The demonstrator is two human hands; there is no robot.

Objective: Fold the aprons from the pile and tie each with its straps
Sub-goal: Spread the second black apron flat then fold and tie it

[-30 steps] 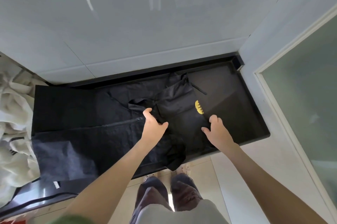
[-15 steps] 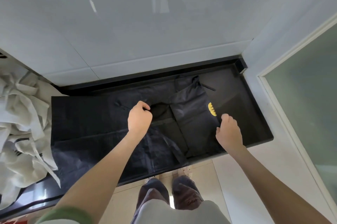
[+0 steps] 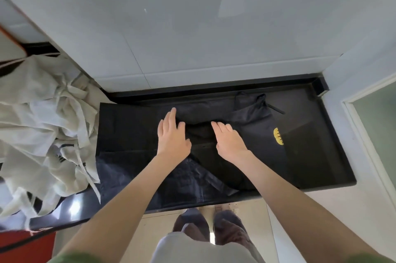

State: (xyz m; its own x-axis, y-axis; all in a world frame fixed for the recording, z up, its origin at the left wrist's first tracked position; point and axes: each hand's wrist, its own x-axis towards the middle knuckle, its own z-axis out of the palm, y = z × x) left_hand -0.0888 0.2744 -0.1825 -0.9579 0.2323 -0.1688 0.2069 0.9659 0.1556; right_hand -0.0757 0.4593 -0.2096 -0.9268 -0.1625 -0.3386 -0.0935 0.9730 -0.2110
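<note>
A black apron (image 3: 255,125) with a yellow logo (image 3: 278,136) lies spread and partly folded on the black countertop (image 3: 321,155). My left hand (image 3: 171,136) lies flat on the apron's middle with straight fingers. My right hand (image 3: 230,141) presses flat on the cloth just to its right. A black strap (image 3: 276,109) sticks out at the apron's far right end. The apron's lower part (image 3: 184,181) hangs toward the counter's front edge.
A pile of white aprons (image 3: 45,134) is heaped at the left of the counter. A grey tiled wall (image 3: 192,37) rises behind. A white frame with green glass (image 3: 375,129) stands to the right. My feet show below on the floor.
My left hand let go of the cloth it gripped and now lies flat. My right hand moved left from beside the logo to the apron's middle. The view shifted so the white pile shows more.
</note>
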